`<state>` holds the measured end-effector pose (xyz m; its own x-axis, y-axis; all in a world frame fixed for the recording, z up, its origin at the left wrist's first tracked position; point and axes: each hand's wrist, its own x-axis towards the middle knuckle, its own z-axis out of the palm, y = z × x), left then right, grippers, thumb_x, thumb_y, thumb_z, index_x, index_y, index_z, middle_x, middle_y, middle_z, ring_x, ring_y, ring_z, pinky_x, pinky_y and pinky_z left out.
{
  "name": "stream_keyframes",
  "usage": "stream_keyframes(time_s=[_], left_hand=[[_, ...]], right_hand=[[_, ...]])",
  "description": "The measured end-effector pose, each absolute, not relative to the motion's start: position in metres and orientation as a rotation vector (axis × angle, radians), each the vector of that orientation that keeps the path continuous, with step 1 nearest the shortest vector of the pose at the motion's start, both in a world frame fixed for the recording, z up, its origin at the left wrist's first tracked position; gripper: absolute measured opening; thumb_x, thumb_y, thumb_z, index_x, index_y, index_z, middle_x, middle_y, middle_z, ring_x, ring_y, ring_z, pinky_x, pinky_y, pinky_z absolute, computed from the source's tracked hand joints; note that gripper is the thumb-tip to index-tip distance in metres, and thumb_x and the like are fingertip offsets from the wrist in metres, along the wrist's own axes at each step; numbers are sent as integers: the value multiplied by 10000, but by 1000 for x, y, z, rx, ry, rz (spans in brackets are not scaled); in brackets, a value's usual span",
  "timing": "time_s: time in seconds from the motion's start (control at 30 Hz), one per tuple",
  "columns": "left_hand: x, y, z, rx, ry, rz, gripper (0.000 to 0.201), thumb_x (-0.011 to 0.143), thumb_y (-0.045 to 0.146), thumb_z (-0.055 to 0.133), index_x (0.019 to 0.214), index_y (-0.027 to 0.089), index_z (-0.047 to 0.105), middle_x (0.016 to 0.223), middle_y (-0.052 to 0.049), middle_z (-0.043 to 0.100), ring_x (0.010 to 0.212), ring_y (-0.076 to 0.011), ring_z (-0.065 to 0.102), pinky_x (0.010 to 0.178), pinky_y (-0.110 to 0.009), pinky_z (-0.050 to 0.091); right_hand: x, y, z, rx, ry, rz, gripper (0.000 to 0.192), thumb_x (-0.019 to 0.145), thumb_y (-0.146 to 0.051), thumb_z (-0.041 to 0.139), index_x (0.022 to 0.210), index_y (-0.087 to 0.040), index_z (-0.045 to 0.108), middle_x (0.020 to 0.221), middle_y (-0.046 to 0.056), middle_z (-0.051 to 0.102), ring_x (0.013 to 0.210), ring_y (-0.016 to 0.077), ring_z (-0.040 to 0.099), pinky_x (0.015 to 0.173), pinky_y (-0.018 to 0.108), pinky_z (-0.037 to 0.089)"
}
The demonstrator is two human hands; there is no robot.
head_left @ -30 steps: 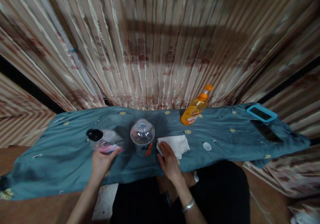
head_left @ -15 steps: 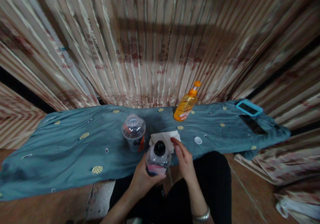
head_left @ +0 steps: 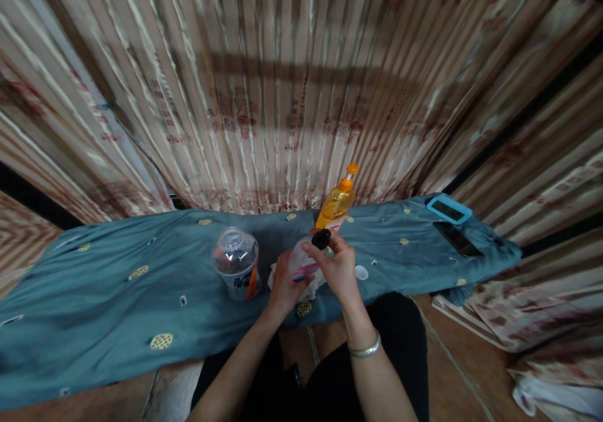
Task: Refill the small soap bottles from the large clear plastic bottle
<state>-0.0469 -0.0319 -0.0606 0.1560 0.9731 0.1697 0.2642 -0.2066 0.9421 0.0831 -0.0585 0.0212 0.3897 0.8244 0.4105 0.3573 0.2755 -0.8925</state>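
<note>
A clear plastic bottle (head_left: pixel 298 259) with a pink label and a black cap (head_left: pixel 321 239) is tilted to the right above the cloth. My left hand (head_left: pixel 284 285) is wrapped around its body. At the top, the fingers of my right hand (head_left: pixel 341 270) are closed around the black cap; it looks still on the bottle's neck. Beneath the hands lies a white folded tissue (head_left: pixel 309 292), partly covered by them. To the left stands a clear cup (head_left: pixel 241 279) with a domed lid and an orange and black print.
An orange pump bottle (head_left: pixel 336 203) stands behind my right hand. Right of the hand is a small white disc (head_left: pixel 361 272). Farther right lie a blue-framed device (head_left: pixel 449 209) and a black phone (head_left: pixel 456 238) on the blue-green cloth (head_left: pixel 113 302). A striped curtain (head_left: pixel 264 95) hangs behind.
My right hand has moved from beside the tissue onto the black cap. The bottle has been raised away from my lap and tipped to the right.
</note>
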Motion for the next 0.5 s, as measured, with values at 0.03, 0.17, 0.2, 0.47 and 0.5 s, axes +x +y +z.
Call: stream_keyframes(time_s=[0.03,0.17,0.2,0.47,0.5], left_hand=[[-46,-31,-64,1626,1219,1090,687,650,311,864,1260,209,565,1231,-114,699,1183,-360,693,1029,-521,545],[-46,-32,-75,1629,1174,1077,645,665,307,847,1242,218,573,1215,-101,723,1159,-341,703,1010,-501,558],[-47,-32,-76,1623,1156,1082,626,670,308,845,1231,221,580,1204,-94,729,1145,-334,708,999,-491,563],[-53,-27,-84,1528,1045,1151,572,641,416,892,1105,217,624,1027,-55,751,964,-297,736,858,-417,582],[-53,-27,-84,1530,1048,1153,571,643,419,893,1102,216,621,1023,-55,750,964,-296,733,859,-416,577]], right_hand=[[83,-55,17,-1331,-1200,446,390,899,-526,748,1056,-173,702,1005,39,728,906,179,697,888,423,580],[85,-46,4,-1344,-1249,501,362,934,-510,710,1058,-170,692,979,32,712,882,169,688,843,394,584],[85,-44,3,-1336,-1271,523,361,937,-506,708,1066,-170,691,979,32,709,877,168,686,834,389,586],[91,-33,12,-1119,-1527,738,378,942,-497,704,1140,-175,698,1092,61,720,975,190,699,877,416,596],[92,-32,11,-1100,-1530,735,396,935,-492,714,1177,-179,690,1121,66,717,1003,200,698,901,432,592]])
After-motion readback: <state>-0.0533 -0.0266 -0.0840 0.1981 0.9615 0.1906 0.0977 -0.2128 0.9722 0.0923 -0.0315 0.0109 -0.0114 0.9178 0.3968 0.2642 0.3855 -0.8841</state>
